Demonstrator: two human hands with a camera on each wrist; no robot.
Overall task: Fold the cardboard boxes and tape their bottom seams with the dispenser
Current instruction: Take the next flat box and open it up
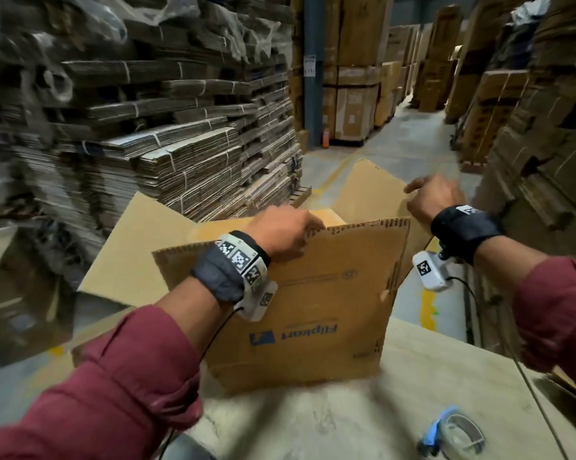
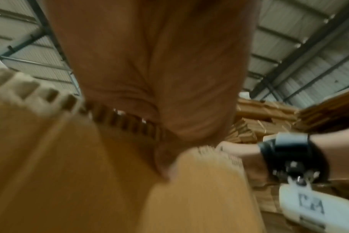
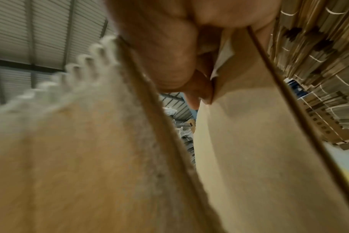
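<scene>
Cardboard box (image 1: 300,313) stands on the table (image 1: 346,410) near its far edge, opened out, flaps up. Plain brown corrugated board; near panel carries a blue logo and lettering, printed upside down from the head view. Near flap's top edge is serrated, fluting exposed. A wide flap leans out to the left, another rises at the far right corner. Small slot cuts show along the right fold of the near panel.

Left hand (image 1: 285,235) grips the serrated top edge of the near flap, fingers curled over it; left wrist view shows the palm (image 2: 159,71) bearing on the fluted edge. Right hand (image 1: 434,195) is at the box's far right corner, fingers curled and pinching the edge of the flap there; right wrist view shows fingertips (image 3: 197,93) closed on a thin board edge. Both wrists wear dark bands with marker-tagged camera units; maroon sleeves on both arms.

Tape dispenser (image 1: 452,433), blue handle with a clear roll, lies on the table near its front right edge, well apart from the box.

Table surface is pale, scuffed board. Room is a warehouse: strapped bundles of flat cartons (image 1: 180,154) stacked high to the left, more cardboard stacks (image 1: 545,111) to the right, tall cartons down a grey concrete aisle (image 1: 406,141) with yellow floor marks. Corrugated metal roof overhead in the wrist views.
</scene>
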